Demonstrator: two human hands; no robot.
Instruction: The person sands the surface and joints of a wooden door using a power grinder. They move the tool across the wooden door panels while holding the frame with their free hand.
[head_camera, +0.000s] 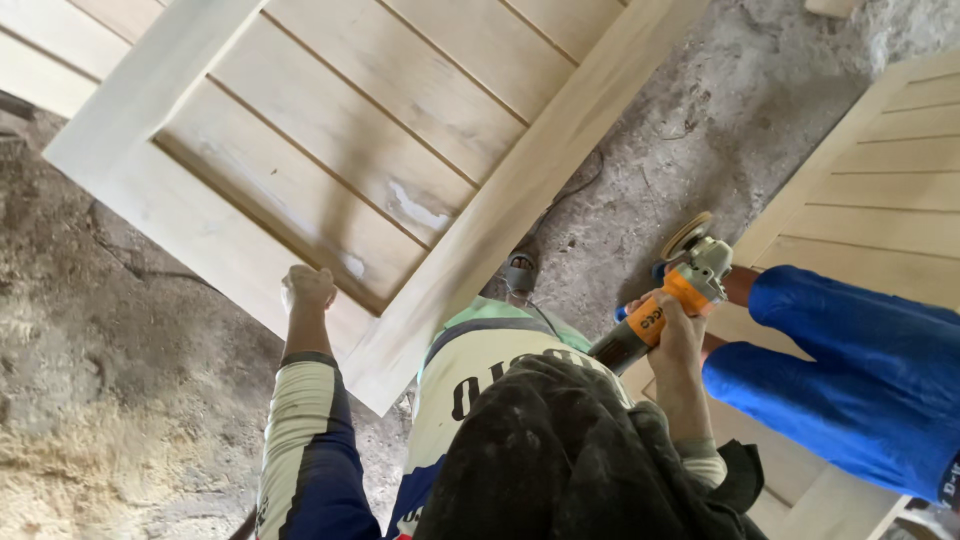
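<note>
The lower edge of the pale wooden door (330, 150) is gripped by the left hand (308, 287), fingers closed on it, above the concrete floor (120, 330). An angle grinder (665, 300) is held tightly in the right hand (678, 335), disc lifted away. Sanding appears paused; repositioning the door seems needed before grinding.

Pale slatted wooden door (400, 150); orange-grey angle grinder (665, 300)

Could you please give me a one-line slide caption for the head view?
Left hand grips a pale slatted wooden door while right hand holds an angle grinder.
</note>
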